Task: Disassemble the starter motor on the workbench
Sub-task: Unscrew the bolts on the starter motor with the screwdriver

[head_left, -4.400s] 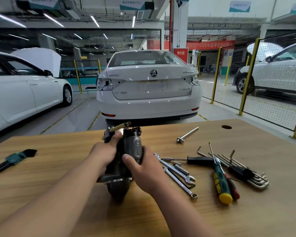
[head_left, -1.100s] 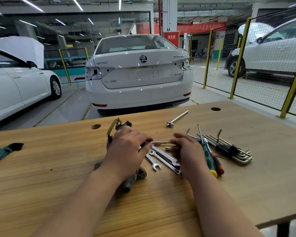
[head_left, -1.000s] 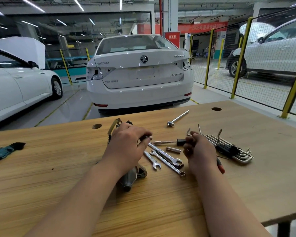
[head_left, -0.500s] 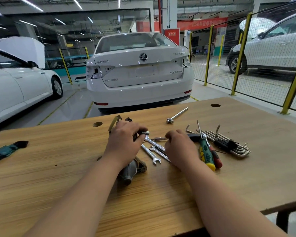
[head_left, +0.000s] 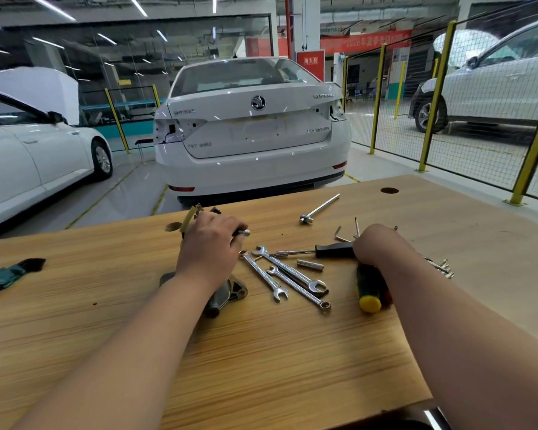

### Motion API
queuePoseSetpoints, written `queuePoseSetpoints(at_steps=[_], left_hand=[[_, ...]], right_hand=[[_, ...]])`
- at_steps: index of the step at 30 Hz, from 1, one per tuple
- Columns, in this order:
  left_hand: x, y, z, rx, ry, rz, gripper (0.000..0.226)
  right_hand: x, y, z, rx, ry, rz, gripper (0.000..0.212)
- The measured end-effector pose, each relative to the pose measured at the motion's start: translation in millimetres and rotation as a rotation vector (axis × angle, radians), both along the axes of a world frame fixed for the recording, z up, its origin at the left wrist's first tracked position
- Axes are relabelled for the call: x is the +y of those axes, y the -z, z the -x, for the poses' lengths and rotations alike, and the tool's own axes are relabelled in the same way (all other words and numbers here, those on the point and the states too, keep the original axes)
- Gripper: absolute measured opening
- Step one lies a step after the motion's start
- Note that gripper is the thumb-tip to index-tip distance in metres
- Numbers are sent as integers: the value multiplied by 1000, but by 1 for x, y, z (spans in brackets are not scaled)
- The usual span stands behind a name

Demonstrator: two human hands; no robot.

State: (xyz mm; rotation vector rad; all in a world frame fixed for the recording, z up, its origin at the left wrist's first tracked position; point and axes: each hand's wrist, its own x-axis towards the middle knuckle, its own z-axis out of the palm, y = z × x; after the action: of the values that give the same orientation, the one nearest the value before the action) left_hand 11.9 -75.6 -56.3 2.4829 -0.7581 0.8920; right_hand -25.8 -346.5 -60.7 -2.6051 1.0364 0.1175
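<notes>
The dark starter motor (head_left: 227,294) lies on the wooden workbench (head_left: 261,367), its nose end pointing toward me. My left hand (head_left: 210,246) covers its far part with fingers curled round the body; a small silver stud (head_left: 246,233) pokes out past my fingertips. My right hand (head_left: 376,243) rests knuckles-up on the tool pile to the right, over the end of a black-handled driver (head_left: 333,250) and the green-and-yellow screwdriver (head_left: 367,290). Its fingers are hidden, so what it holds is unclear.
Several silver spanners (head_left: 292,276) and a small socket (head_left: 309,264) lie between my hands. A steel bar tool (head_left: 319,209) lies farther back, hex keys (head_left: 441,266) behind my right forearm, a teal-handled tool (head_left: 10,274) at far left. White cars stand beyond the bench.
The motor was laid down from its upright two-handed hold. My right hand lifted a screwdriver, set it back, went to the spanners, and has now shifted right onto the screwdrivers. My left hand stays on the motor.
</notes>
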Motion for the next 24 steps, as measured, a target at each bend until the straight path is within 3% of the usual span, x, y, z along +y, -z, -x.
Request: queuePoseSetpoints(at_steps=[3, 6, 9, 11, 13, 18, 21, 24], left_hand=[[-4, 0, -2, -14, -26, -16, 17], [-3, 0, -4, 9, -42, 14, 20], [-7, -6, 2, 127, 56, 353, 17], [-12, -11, 8, 185, 98, 577, 12], [-19, -15, 13, 206, 106, 701, 11], [-34, -21, 22, 306, 180, 946, 19], [-33, -23, 23, 309, 167, 881, 27], [-49, -21, 25, 351, 163, 545, 25]], right_hand=[[3, 4, -4, -35, -15, -80, 22], [9, 10, -5, -132, 17, -225, 36], [8, 6, -6, -211, 26, -438, 32], [7, 1, -3, -287, 94, -682, 23], [6, -2, 1, -387, 170, -903, 28], [9, -1, 9, -691, 285, -976, 33], [14, 0, 12, -811, 279, -1030, 25], [20, -5, 16, -866, 229, -1040, 20]])
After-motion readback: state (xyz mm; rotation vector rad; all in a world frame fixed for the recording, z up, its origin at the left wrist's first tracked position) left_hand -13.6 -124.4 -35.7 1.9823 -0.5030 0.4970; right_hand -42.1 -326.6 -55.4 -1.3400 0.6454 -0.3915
